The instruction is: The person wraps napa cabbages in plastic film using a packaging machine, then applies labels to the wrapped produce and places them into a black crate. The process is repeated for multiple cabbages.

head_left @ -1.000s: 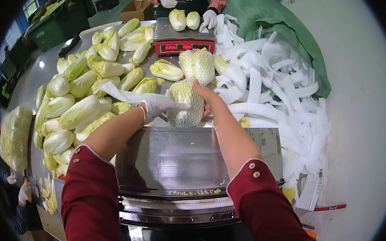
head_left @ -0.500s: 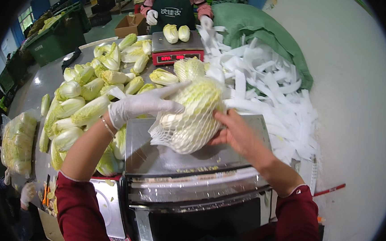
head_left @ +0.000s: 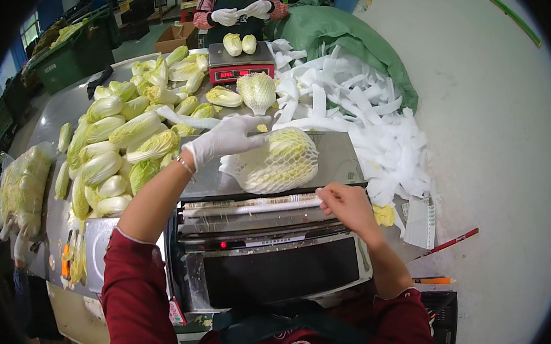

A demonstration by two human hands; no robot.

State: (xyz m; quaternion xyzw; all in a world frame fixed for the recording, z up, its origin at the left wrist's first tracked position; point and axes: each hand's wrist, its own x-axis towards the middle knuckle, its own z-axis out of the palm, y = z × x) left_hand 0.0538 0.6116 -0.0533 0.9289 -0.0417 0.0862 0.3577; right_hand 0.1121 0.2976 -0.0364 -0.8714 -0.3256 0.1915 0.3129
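Observation:
A Chinese cabbage in a white foam net (head_left: 282,163) lies on its side on the steel top (head_left: 334,152) of a wrapping machine. My left hand (head_left: 230,140), in a white glove, is just left of and above it, fingers stretched and apart, holding nothing. My bare right hand (head_left: 347,209) is by the machine's front edge, near the right end of a white roll (head_left: 254,207). Its fingers are curled together; whether anything thin is between them is hidden. A second netted cabbage (head_left: 256,93) stands behind the machine.
Loose Chinese cabbages (head_left: 122,129) are heaped at left. A red scale (head_left: 241,64) bearing two cabbages stands ahead, with a co-worker's gloved hands (head_left: 242,13) behind it. White foam nets (head_left: 351,100) spill from a green sack (head_left: 355,37) at right. Bagged cabbages (head_left: 22,186) stand far left.
The netted cabbage has come down onto the steel top, and both my hands have let go. My right hand has moved toward the front edge. The co-worker's hands have come together.

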